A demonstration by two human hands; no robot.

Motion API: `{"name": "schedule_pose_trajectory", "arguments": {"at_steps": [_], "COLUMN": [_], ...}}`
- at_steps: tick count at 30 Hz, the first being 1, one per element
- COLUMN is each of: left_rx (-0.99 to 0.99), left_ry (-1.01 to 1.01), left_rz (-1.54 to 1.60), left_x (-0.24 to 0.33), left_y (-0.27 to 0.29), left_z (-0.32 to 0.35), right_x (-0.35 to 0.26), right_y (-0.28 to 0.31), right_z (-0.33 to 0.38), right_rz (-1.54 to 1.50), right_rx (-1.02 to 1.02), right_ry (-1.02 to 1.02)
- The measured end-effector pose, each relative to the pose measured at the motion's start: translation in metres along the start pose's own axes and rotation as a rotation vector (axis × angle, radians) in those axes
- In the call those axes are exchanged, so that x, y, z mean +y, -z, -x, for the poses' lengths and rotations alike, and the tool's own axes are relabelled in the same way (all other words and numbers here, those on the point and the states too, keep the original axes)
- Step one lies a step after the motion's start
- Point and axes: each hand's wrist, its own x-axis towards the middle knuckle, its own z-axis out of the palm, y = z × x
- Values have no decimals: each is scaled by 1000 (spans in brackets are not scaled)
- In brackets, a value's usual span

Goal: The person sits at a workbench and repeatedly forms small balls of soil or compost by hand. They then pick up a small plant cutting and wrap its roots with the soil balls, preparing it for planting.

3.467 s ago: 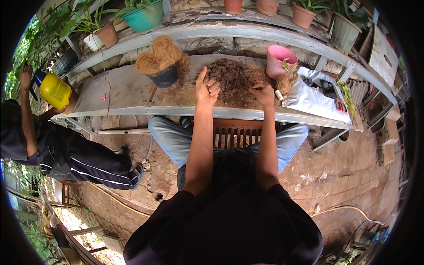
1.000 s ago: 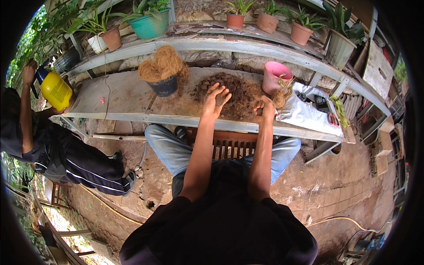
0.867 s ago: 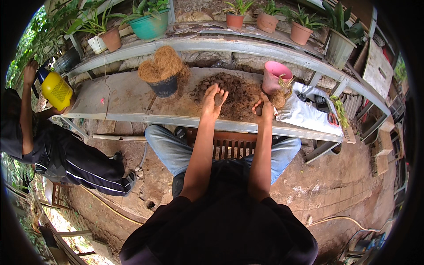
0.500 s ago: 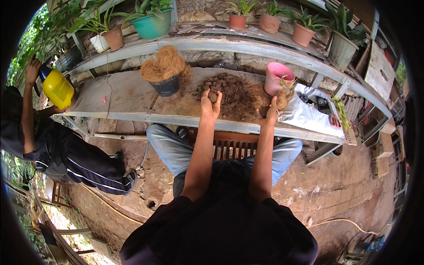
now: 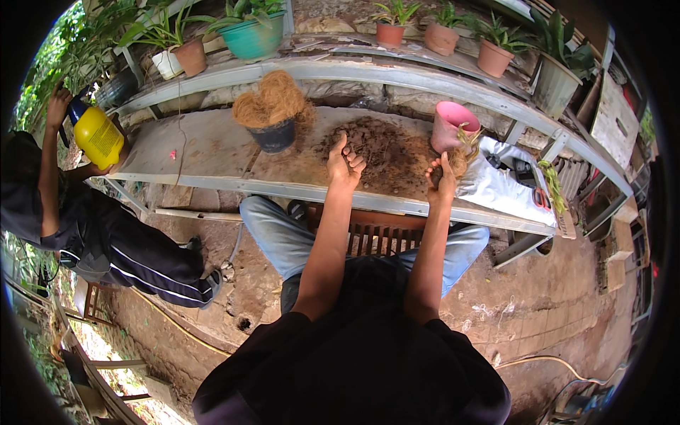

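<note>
My left hand (image 5: 345,167) is closed above the near edge of a heap of dark soil (image 5: 372,145), its fingers curled and the thumb pointing up. Whatever it may hold is hidden. At the heap's right side my right hand (image 5: 444,178) is also closed, with its contents out of sight. Just beyond and beside it, a plant with a brown, fibrous root ball (image 5: 459,164) and drooping pale leaves leans by a pink pot (image 5: 453,126). To the left of the heap stands a black pot (image 5: 273,137) piled with orange-brown coconut fibre (image 5: 273,100).
A white sack (image 5: 490,185) lies at the bench's right end with red-handled pruning shears (image 5: 542,197) on it. Potted plants line the shelf behind the bench (image 5: 205,152). At left another person holds a yellow spray bottle (image 5: 97,137).
My left hand has curled its fingers round where a dark clump showed before. My right hand has closed its fingers too. The whole view has shifted slightly.
</note>
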Motion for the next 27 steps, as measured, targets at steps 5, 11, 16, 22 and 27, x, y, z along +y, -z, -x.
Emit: {"name": "schedule_pose_trajectory", "arguments": {"at_steps": [5, 11, 16, 22, 27], "left_rx": [-70, 187, 110, 9, 115], "left_ry": [-15, -76, -51, -46, -171], "left_rz": [61, 415, 401, 237, 350], "left_x": [0, -2, -2, -6, -10], "left_y": [-1, -42, -25, -1, -28], "left_z": [-1, 20, 17, -1, 3], "right_x": [-8, -12, -12, -3, -3], "right_y": [-14, 2, -7, -22, -29], "right_z": [16, 7, 7, 20, 23], "right_rz": [13, 92, 112, 65, 79], "right_rx": [45, -134, -173, -338, -197], "right_ry": [41, 22, -60, 85, -38]}}
